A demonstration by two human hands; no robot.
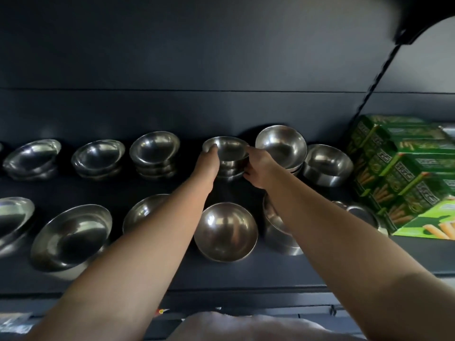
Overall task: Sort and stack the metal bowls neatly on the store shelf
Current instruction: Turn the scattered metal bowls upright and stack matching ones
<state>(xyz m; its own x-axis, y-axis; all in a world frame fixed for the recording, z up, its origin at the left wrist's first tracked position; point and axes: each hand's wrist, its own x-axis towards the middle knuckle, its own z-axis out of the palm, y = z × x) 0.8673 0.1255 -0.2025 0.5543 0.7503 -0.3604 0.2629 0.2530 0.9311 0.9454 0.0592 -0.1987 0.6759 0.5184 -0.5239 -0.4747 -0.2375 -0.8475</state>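
Dark shelf (73, 188): two hands (234, 166), boxes (403, 178).

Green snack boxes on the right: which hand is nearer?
Right. The right hand is on the bowl stack, nearer the green boxes; the left hand is on its far side.

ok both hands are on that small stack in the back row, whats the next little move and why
Probably lower the top bowl straight down and centre it. The left hand grips its left rim and the right hand holds the right side of the small stack beneath, and the bowl seems to ride a little above the ones under it. Then let go.
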